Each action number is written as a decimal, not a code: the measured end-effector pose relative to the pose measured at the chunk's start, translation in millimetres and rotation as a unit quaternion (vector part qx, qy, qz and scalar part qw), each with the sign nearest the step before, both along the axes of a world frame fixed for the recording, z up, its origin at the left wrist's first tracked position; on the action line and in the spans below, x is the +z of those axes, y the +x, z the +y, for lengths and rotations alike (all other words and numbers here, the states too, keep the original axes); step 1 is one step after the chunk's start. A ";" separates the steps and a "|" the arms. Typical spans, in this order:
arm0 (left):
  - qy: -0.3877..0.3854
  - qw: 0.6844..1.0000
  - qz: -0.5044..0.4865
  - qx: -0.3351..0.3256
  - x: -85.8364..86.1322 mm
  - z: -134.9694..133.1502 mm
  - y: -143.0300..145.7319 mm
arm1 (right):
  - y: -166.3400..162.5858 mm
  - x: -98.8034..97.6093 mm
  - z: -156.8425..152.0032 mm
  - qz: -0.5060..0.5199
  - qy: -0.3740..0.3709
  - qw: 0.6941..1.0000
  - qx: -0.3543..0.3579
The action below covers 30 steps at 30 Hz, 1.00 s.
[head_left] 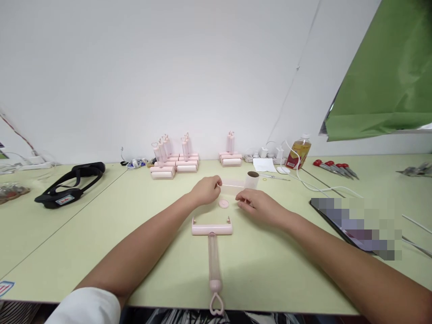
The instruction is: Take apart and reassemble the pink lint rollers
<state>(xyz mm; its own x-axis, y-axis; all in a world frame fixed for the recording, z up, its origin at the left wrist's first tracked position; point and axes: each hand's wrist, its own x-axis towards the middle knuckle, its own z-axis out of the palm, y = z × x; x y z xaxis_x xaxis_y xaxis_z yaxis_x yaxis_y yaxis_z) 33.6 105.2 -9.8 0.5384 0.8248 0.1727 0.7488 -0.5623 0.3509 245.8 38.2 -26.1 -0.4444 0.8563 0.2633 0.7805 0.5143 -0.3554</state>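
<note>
My left hand [206, 190] and my right hand [258, 204] both pinch a thin clear sheet [232, 187] stretched between them above the pale green table [101, 234]. Each hand's fingers are closed on an end of the sheet. Under it lies a small round pink cap [223, 204]. A paper roll [251, 179] stands upright just behind my right hand. Nearer to me lies a pink roller frame with a long clear handle [213, 252], its heart-shaped end at the table's front edge.
Several finished pink rollers [173, 163] are stacked at the back, with another stack [231, 153] to their right. A black headset [69, 184] lies left. A bottle of yellow liquid [299, 153], red-handled tools [332, 168], white cables and a dark tablet [354, 225] lie right.
</note>
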 end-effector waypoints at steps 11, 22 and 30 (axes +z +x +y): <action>-0.035 0.994 0.037 -0.092 -16.6 15.6 -19.2 | -24.2 -6.9 -16.4 -0.035 -0.029 0.996 0.072; 0.075 0.993 -0.004 -0.092 -32.6 11.0 -7.3 | -12.6 -0.6 -15.5 -0.099 -0.060 0.993 -0.004; 0.079 0.994 -0.013 -0.078 -32.7 10.4 -4.2 | -12.0 -14.1 -3.6 -0.038 -0.061 0.996 0.046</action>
